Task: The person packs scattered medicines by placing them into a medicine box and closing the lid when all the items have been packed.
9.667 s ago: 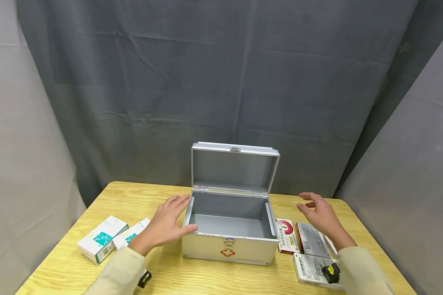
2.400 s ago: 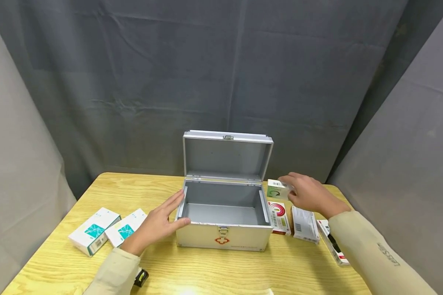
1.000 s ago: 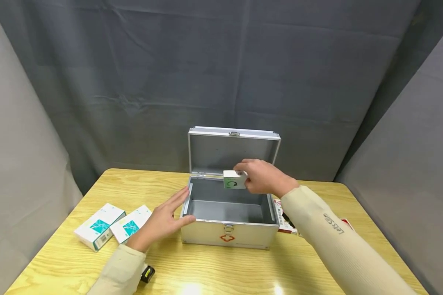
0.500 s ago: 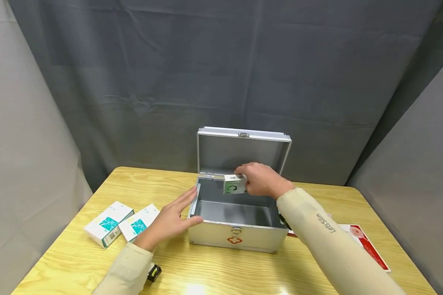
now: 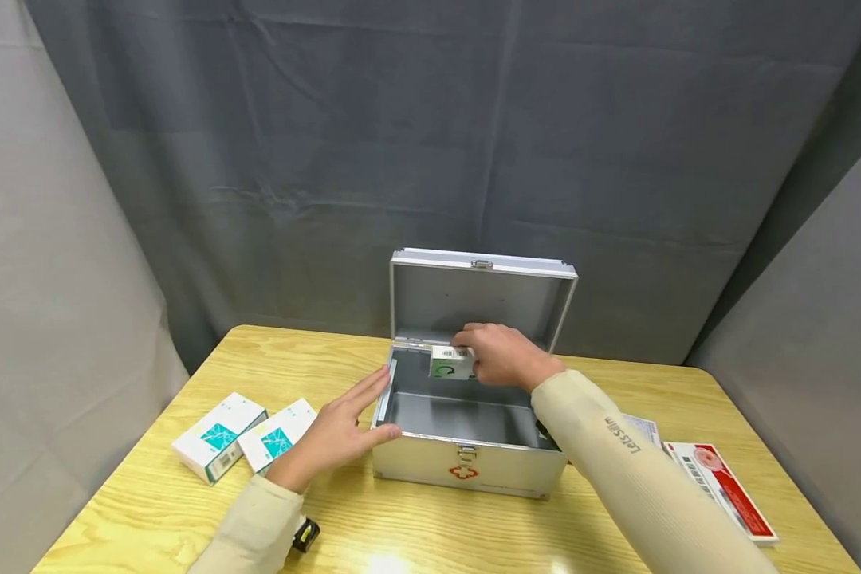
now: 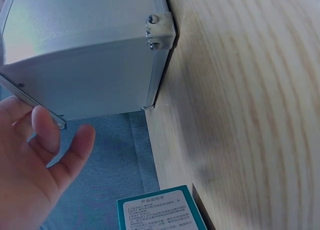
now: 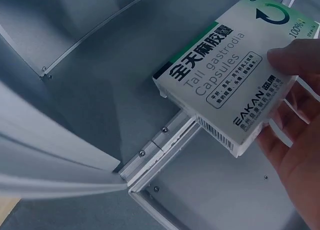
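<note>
A silver first-aid case point(image 5: 469, 470) with a red cross emblem stands with its lid point(image 5: 481, 303) raised. My right hand point(image 5: 505, 355) pinches a white and green medicine box point(image 5: 448, 363) over the case's opening, near the back hinge. In the right wrist view, thumb and fingers grip one end of this medicine box point(image 7: 220, 85), whose printing reads "gastrodia Capsules". My left hand point(image 5: 344, 434) rests at the case's left rim with its fingers extended. The left wrist view has the left hand point(image 6: 30, 160) beside the case's side wall point(image 6: 95, 80), fingertips at the rim.
Two white and teal medicine boxes point(image 5: 218, 437) point(image 5: 278, 434) lie left of the case on the wooden table point(image 5: 430, 534). Right of it, partly behind the right forearm, are a red and white box point(image 5: 725, 490) and a white box point(image 5: 644, 428). A grey curtain point(image 5: 445, 159) hangs behind.
My right hand took the green and white medicine box from the case's right side and carried it left over the opening, lately lowering it slightly. The left hand stayed at the rim.
</note>
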A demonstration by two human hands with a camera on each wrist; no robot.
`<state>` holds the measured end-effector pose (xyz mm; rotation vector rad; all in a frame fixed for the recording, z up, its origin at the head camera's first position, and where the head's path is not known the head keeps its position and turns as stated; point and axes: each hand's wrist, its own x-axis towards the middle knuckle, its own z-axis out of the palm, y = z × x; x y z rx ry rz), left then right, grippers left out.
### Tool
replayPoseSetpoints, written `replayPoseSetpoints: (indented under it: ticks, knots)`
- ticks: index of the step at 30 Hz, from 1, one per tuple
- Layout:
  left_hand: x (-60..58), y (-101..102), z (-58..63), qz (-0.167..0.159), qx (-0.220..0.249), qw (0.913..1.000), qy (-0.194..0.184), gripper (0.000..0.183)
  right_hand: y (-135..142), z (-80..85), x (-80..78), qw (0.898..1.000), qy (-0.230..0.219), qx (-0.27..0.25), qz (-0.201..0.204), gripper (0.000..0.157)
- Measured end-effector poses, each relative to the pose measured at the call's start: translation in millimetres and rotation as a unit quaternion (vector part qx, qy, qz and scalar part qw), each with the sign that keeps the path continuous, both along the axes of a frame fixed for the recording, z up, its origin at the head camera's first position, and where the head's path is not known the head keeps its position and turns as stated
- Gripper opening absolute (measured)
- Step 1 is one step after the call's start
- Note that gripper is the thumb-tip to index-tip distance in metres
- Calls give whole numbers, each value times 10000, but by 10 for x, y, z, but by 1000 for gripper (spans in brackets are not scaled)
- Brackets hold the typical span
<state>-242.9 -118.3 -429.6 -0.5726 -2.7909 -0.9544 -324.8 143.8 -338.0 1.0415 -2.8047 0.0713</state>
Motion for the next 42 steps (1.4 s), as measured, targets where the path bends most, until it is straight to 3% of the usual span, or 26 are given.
replayPoseSetpoints:
  ticks: [7,16,25,42]
  knots:
    - [-6,-2,-1,-14,-28,10000,11,82,-22,-29,-32,9995,39,296,73,66]
    - [37,9,-16,-26,-16,10000,-56,79,-52,-128,16,9965,0,829,120,78]
    - [101,12,21,-57,5,9999,-159,78,-76,-165,82,9923,236,1069,579,70]
    - [187,81,39,-49,32,9999,-145,82,-92,-400,134,9881,357,1305,735,55]
